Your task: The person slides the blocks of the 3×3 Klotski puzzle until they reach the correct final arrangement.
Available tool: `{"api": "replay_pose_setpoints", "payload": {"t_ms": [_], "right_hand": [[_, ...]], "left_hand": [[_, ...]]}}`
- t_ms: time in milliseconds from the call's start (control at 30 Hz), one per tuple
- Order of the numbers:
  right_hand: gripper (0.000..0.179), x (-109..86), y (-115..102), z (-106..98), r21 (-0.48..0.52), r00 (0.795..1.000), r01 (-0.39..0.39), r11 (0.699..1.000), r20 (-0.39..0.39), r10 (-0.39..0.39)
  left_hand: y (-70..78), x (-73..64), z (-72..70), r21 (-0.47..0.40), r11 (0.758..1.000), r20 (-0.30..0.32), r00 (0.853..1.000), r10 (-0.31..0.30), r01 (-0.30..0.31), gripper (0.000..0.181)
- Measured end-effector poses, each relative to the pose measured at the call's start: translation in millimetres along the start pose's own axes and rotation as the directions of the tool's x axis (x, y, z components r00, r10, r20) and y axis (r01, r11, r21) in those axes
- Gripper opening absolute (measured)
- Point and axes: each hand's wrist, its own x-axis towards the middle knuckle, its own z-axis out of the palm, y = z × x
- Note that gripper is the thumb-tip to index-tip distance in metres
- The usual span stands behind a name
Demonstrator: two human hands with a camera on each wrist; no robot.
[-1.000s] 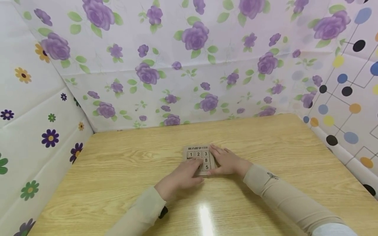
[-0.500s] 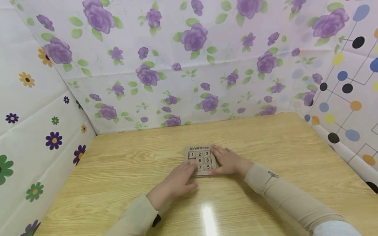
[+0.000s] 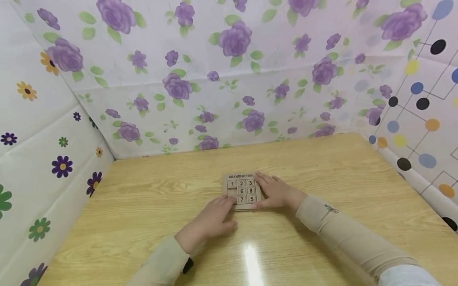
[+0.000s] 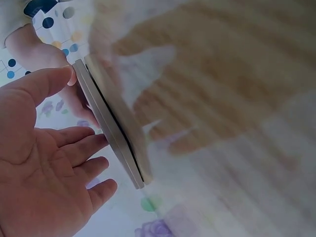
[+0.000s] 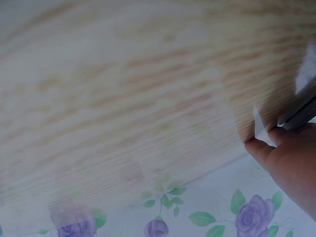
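A wooden sliding number puzzle lies flat on the table, its tiles showing 1, 2, 3, 6, 8, 7 and 5. Below tile 1 is a gap. My left hand reaches in from the lower left, its fingertips on the bottom-left cell, which they cover. The left wrist view has the puzzle edge-on, with relaxed, spread left fingers at its face. My right hand holds the puzzle's right side, thumb at the lower corner and fingers at the upper one. The right wrist view shows those fingers beside the dark edge.
The wood-grain table extends around the puzzle on all sides. Floral cloth hangs behind it. Patterned sheets stand at the left and right. A bright reflection lies near the front.
My left hand has drawn back to the left, uncovering tiles 6 and 7 and the gap under tile 1. The right hand stays at the puzzle's right side.
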Motion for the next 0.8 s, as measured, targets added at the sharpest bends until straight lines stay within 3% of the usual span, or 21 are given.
{"api": "replay_pose_setpoints", "payload": {"t_ms": [233, 800], "right_hand": [[0.110, -0.6, -1.2, -2.4, 0.005, 1.000, -0.005, 1.000, 0.012, 0.005], [0.109, -1.8, -3.4, -4.6, 0.012, 1.000, -0.017, 1.000, 0.019, 0.017]], "left_hand": [[-1.6, 7.1, -3.6, -0.029, 1.000, 0.012, 1.000, -0.002, 0.002, 0.068], [-4.1, 18.1, -4.4, 0.010, 0.999, 0.072, 0.997, -0.040, 0.039, 0.079]]}}
